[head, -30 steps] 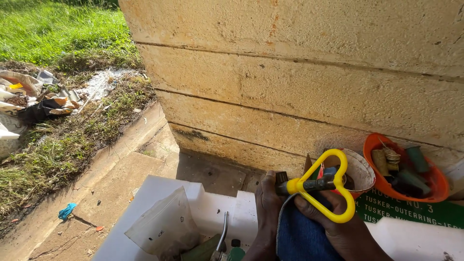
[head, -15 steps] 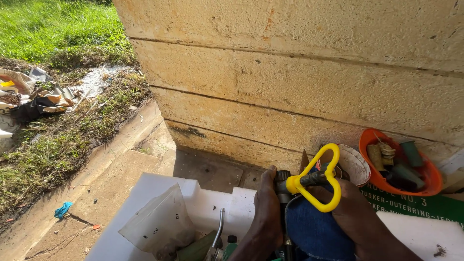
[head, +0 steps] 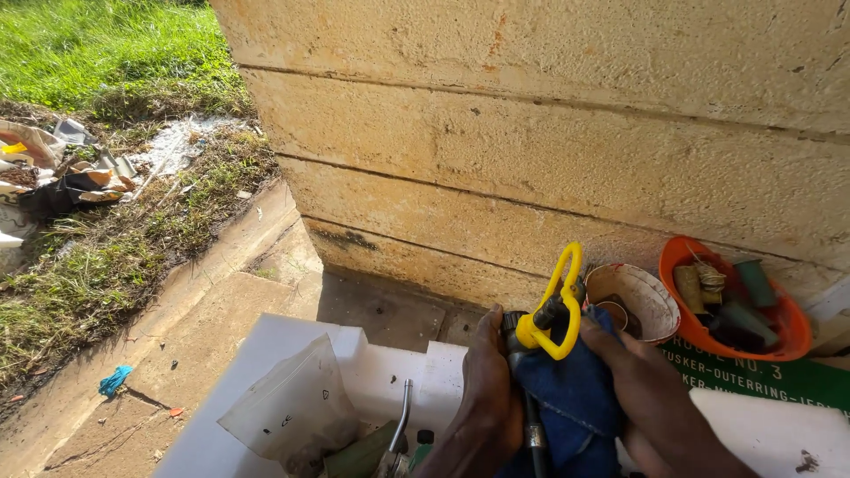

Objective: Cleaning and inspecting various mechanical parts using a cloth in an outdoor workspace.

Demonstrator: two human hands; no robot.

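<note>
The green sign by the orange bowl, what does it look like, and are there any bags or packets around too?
Green sign: flat board at the right, under the orange bowl, dark green with white lettering, lying on the white surface.
Clear plastic bag: bottom left of the white tray, crumpled, see-through, with small dark marks.
Litter: far left on the grass, crumpled wrappers in white, orange and black.
No screens in view.

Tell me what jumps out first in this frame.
The bright yellow loop handle at lower centre, gripped by the left hand while the right hand presses a blue cloth against it. Just right, an orange bowl of spools sits against the stone wall; green grass fills the upper left.
</note>
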